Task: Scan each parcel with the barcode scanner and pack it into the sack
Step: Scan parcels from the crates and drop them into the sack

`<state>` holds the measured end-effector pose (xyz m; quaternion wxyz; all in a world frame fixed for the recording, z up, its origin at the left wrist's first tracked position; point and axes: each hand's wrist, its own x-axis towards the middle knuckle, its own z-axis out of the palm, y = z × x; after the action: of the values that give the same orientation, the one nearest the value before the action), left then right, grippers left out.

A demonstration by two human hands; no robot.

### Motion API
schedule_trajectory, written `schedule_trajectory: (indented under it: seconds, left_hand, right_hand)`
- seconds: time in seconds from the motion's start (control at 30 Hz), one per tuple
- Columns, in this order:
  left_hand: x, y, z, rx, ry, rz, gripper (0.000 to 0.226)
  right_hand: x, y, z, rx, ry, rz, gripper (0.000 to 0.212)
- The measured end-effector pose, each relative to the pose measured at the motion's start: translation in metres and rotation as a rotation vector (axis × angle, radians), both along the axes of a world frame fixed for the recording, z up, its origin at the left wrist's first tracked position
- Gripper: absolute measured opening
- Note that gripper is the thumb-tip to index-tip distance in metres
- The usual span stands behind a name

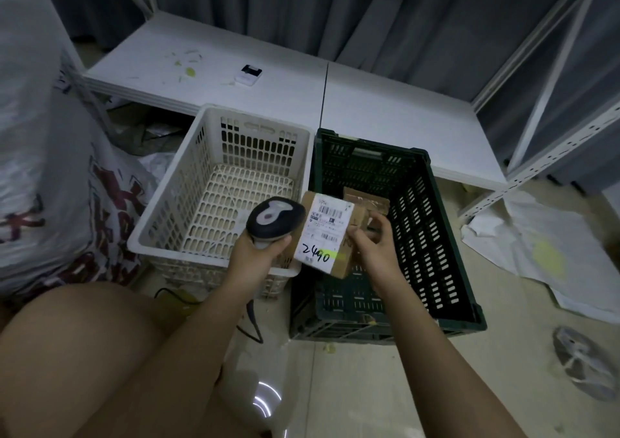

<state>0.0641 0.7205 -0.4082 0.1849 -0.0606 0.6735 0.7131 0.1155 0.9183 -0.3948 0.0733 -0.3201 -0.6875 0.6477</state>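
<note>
My left hand (256, 249) grips a grey and black barcode scanner (275, 219), its head pointing toward a small brown cardboard parcel (327, 234). The parcel carries a white label with barcodes and the handwritten number 2490. My right hand (372, 239) holds the parcel by its right side, above the near left corner of the dark green crate (436, 236). Another brown parcel (367, 201) lies inside that crate, partly hidden behind the held one. A large white sack (57, 186) with red lettering stands at the left.
A white plastic basket (221, 189) stands left of the green crate. Behind both runs a low white shelf (385, 102) with a small white device (248, 74) on it. White sheets (536, 253) lie on the floor at right. My bare knee (84, 353) fills the lower left.
</note>
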Motion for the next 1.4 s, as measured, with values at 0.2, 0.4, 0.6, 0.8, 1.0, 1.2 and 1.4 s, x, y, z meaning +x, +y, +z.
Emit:
schedule_trajectory:
  seconds: [0.2,0.4,0.6,0.8,1.0,1.2,1.4]
  left_hand:
    - [0.004,-0.003,0.013,-0.02,0.122,-0.038,0.061]
    - [0.011,-0.007,0.02,-0.014,0.157,-0.122,0.049]
    - [0.014,-0.009,0.019,-0.057,0.141,-0.206,0.025]
    - [0.013,-0.009,0.015,-0.061,0.134,-0.226,0.031]
    - [0.013,-0.008,0.015,-0.074,0.157,-0.25,0.032]
    - [0.015,-0.006,0.015,-0.071,0.155,-0.254,0.037]
    - [0.015,-0.005,0.015,-0.062,0.154,-0.256,0.036]
  right_hand:
    - [0.011,-0.007,-0.012,0.112,0.167,-0.104,0.068]
    - [0.014,-0.012,-0.016,0.006,0.156,-0.137,0.065]
    - [0.013,-0.011,-0.014,0.016,0.146,-0.128,0.066]
    - [0.013,-0.011,-0.017,0.039,0.151,-0.12,0.065]
    - [0.012,-0.01,-0.017,0.052,0.148,-0.123,0.065]
    - [0.011,-0.008,-0.018,0.085,0.146,-0.121,0.063]
    - [0.011,-0.008,-0.018,0.08,0.151,-0.124,0.062]
